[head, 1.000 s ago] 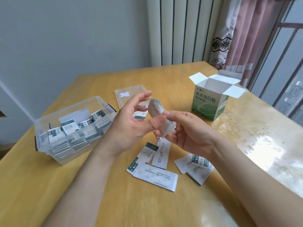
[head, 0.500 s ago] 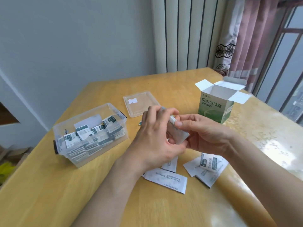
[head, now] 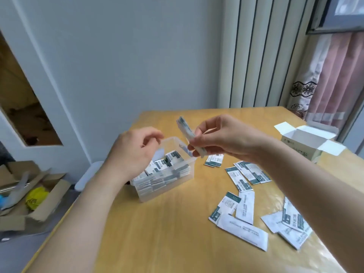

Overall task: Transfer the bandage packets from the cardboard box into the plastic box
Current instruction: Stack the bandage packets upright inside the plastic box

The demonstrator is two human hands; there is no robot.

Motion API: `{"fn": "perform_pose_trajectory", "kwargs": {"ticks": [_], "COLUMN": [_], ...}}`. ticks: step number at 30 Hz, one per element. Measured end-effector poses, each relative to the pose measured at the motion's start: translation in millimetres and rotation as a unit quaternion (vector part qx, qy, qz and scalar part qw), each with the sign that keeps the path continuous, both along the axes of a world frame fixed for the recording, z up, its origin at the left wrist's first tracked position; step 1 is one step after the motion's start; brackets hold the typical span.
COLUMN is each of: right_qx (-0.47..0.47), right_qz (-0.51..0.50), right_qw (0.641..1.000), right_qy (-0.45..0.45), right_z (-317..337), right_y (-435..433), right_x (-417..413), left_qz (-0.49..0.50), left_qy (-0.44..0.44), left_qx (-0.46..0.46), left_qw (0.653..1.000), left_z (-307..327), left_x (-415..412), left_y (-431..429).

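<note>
Bandage packets [head: 241,179] lie loose across the bench [head: 157,243], spread from 1 o'clock round to 4 o'clock of its middle. Some lie face up with dark green bands, some white side up, and several overlap. The bench is pale wood and fills the lower view. At 11 o'clock on it stands the plastic box [head: 149,196], clear-walled and lidless, packed with more packets [head: 167,164] in rows. It is well apart from the cardboard box [head: 295,154] at 2 o'clock, which stands with its top flaps spread open; its inside is white, and what it holds cannot be seen. The left hand [head: 134,152] hovers over the plastic box's 9 o'clock side, its grip loose, fingers half curled with nothing seen in them. The right hand [head: 226,138] is above the box's 3 o'clock rim, its grip narrow, thumb and fingers pinching a small stack [head: 186,131] of packets that tilts up toward 11 o'clock.
</note>
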State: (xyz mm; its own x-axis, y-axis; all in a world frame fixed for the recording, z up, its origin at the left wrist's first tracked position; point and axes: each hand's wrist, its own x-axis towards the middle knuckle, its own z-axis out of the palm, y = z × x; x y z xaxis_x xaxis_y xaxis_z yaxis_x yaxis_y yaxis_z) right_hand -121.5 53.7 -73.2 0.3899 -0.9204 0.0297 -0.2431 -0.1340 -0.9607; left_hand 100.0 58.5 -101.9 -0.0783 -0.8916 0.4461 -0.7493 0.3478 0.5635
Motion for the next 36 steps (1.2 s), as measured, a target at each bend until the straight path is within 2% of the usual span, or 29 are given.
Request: {"fn": "perform_pose_trajectory", "kwargs": {"ticks": [4,8,12,21,28,36], "right_qx": [-0.086,-0.151,-0.136,-0.103,-0.073,-0.106], "right_qz": [-0.036,-0.02,-0.01,0.011,0.019,0.02], "right_qw": [0.982,0.91,0.856,0.823,0.823,0.818], "right_qy": [0.166,0.386,0.499,0.559,0.563,0.566], "right_z": [4.9,-3.1,-19.7,-43.8,-46.1,-50.2], "right_y": [-22.4,-39.5,-56.2,-77.2,-81.4,-82.3], "right_x": [41.1,77.4,101.7,120.2,122.3,126.7], "left_qz": [0.014,-0.028,-0.061,-0.118,-0.123,-0.129], "left_qy": [-0.096,-0.162,-0.244,-0.278,-0.272,-0.263], "left_qx": [0.089,0.126,0.144,0.127,0.127,0.131], "left_qw": [0.991,0.978,0.957,0.945,0.946,0.947], "left_z": [-14.5,-25.0,-39.1,-46.6,-49.6,-53.1], "left_x": [36.8,45.2,55.2,58.2,58.8,60.9], "left_y": [-11.7,-25.5,-37.5,-44.2,-48.4,-51.1]}}
